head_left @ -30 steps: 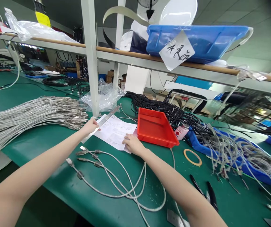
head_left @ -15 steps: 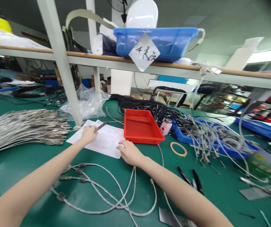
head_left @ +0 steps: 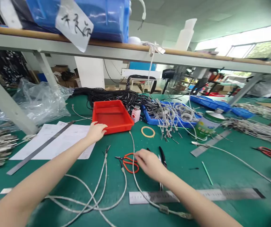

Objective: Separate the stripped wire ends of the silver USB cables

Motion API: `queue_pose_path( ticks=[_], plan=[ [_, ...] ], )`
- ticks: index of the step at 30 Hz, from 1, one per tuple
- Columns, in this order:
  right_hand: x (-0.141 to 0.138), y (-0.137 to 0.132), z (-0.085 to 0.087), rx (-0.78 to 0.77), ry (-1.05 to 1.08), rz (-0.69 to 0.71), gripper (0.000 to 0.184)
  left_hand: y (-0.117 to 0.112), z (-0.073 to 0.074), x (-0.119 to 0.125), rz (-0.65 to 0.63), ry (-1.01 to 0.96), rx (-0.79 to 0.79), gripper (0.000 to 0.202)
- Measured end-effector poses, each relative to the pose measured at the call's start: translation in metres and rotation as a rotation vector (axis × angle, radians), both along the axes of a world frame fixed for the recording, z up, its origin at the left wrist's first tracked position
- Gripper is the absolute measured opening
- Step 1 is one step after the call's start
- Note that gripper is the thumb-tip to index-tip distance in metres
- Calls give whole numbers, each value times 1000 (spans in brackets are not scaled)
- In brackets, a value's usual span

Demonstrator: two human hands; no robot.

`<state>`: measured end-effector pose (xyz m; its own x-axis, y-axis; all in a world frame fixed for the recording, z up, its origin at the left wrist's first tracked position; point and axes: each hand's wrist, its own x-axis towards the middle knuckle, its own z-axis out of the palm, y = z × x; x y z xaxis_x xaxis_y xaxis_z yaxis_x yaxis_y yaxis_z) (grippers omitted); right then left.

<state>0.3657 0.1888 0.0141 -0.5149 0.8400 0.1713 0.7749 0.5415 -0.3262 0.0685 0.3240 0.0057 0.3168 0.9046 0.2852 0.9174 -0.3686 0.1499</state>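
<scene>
My left hand (head_left: 96,132) is at the front left corner of the red tray (head_left: 118,129), its fingers stretched out along the rim. Whether they press on the tray I cannot tell. My right hand (head_left: 150,161) is closed, its fingertips at a grey cable (head_left: 136,183) that runs from near the tray down to a connector. Beside those fingertips lie orange-handled scissors (head_left: 128,163). Black-handled pliers (head_left: 163,156) lie partly behind the right hand. Between my arms, more grey cables (head_left: 103,179) lie in loops. Left of the tray are paper sheets (head_left: 64,142) with a steel ruler (head_left: 41,147) across them.
A long steel ruler (head_left: 211,194) lies in front, partly under my right forearm. Behind the tray are a small pink bottle (head_left: 136,114), black cables (head_left: 111,95) and a blue tray (head_left: 149,119) of grey cables. An orange ring (head_left: 148,132) and a green-white can (head_left: 208,123) stand out rightward.
The view has turned right. My left hand has moved from the ruler on the papers to the tray's corner. My right hand has left the papers for the grey cable near the scissors.
</scene>
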Motion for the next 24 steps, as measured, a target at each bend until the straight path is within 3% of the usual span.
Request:
queue_pose_path(
  ticks=[3, 6, 10, 13, 16, 19, 22, 24],
  plan=[
    [15, 29, 0, -93, 14, -201, 23, 4, 8, -3, 37, 23, 17, 29],
    [7, 57, -3, -209, -4, -320, 23, 1, 9, 0, 45, 44, 12, 28],
    [-18, 78, -7, -373, -7, -397, 26, -10, 3, 4, 54, 52, -5, 27],
    [-16, 79, -2, -455, 84, -423, 22, -17, 2, 0, 86, 20, -2, 28],
    [11, 61, 16, -503, 272, -408, 23, -23, 4, -7, 125, -51, -5, 29],
    [46, 24, 43, -504, 534, -356, 20, -31, 10, -3, 153, -163, -13, 32],
    [67, -25, 66, -434, 770, -318, 24, -55, 27, 20, 131, -322, -26, 38],
    [66, -58, 71, -440, 984, -260, 30, -85, 44, 43, 36, -441, -104, 40]
  ],
)
